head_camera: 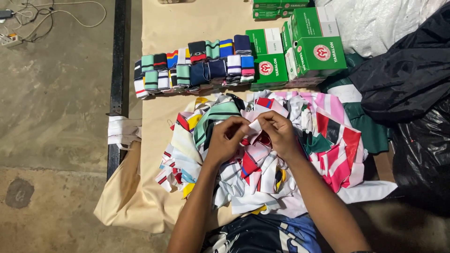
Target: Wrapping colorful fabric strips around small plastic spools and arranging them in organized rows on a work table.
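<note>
We held both forearms stretched forward from the bottom of the view, meeting above a heap of fabric scraps. Our left hand was curled, its fingertips pinched shut on the near edge of a small white strip, and our right hand closed on the same strip from the other side, knuckles up, so the piece sat between the two hands just over the middle of the heap. The heap lay on a beige cloth spread over a table, with a dark metal bar running along the cloth's left edge and a white rag knotted around it. Beyond the bar we saw a bare concrete floor, stained and cracked, with white cables looping in the far corner. Behind the heap stood a row of folded ribbed bands, packed upright side by side in striped blues, greens, reds and whites. To their right sat green cardboard boxes, square-edged and stacked. Farther right lay a glossy, crumpled black plastic bag, and a pale woven sack lay behind it. The scraps themselves looked like thin, smooth knit cloth, cut in irregular shapes, striped pink, red, white, green and yellow.
</note>
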